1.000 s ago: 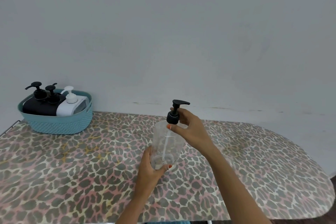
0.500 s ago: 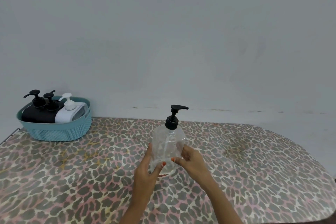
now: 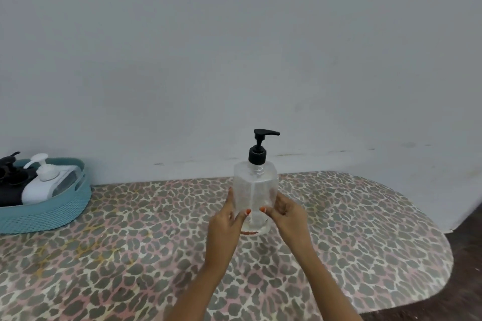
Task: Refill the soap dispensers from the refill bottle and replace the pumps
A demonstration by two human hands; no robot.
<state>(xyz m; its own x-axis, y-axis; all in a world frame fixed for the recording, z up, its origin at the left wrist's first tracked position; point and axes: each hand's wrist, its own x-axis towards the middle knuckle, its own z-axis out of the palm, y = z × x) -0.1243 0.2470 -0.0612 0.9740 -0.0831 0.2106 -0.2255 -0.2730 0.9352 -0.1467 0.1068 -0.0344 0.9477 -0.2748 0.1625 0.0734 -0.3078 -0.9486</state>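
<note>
The clear bottle (image 3: 254, 190) stands upright on the spotted table (image 3: 130, 255), its black pump (image 3: 258, 150) screwed on; it looks nearly empty, though that is hard to judge. My left hand (image 3: 227, 221) and right hand (image 3: 288, 216) wrap its lower sides, thumbs in front. Far left, a blue basket (image 3: 52, 216) holds a white dispenser (image 3: 44, 185) and a black one.

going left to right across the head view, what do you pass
black dispenser → white dispenser → left hand → clear bottle → right hand
</note>
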